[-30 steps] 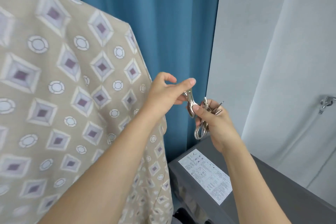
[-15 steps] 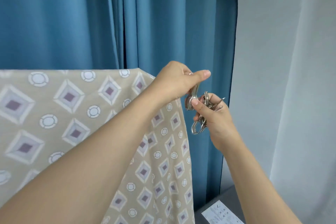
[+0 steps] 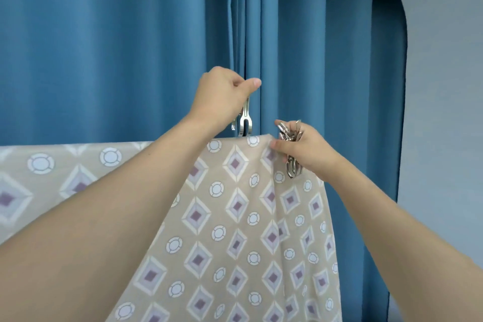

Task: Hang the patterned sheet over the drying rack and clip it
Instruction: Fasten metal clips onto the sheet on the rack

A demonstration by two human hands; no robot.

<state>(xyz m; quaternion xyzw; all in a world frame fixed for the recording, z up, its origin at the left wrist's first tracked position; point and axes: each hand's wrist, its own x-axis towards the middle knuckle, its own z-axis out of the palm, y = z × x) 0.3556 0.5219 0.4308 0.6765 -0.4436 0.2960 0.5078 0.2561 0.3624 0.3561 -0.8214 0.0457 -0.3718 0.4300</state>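
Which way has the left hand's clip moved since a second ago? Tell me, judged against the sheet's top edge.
Yes. The metal clip in the left hand has moved from beside the patterned sheet to directly above its top edge, jaws pointing down at the fold.

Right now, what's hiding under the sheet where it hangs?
Nothing under the sheet shows; it covers whatever it hangs on, so no rack is visible. Behind it hangs a blue curtain. Above its top edge, the left hand holds a metal clip.
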